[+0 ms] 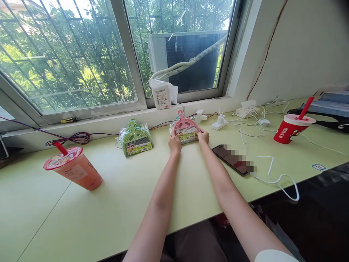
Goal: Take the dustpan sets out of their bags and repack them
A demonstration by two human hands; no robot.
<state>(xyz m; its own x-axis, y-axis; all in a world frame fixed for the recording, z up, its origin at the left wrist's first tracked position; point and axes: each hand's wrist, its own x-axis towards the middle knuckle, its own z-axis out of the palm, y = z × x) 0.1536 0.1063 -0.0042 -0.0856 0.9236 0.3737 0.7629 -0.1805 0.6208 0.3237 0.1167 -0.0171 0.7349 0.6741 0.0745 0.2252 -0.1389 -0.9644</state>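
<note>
Near the back of the table, both my hands grip a pink mini dustpan and brush set [186,125] by its sides. It comes in clear packaging with a printed label, its handle pointing toward the window. My left hand [175,144] is closed on the left lower corner, and my right hand [203,137] is closed on the right one. Behind the pink dustpan a bit of a greenish one shows at the handle. To the left, a green dustpan and brush set [137,140] rests in similar clear wrapping, apart from my hands.
A drink cup [77,171] with a red straw stands on the left, a red cup [290,129] on the right. A phone [231,159] with a white cable [283,178] lies beside my right forearm. Power strips and cords [247,111] line the back; a white box [161,97] sits on the sill.
</note>
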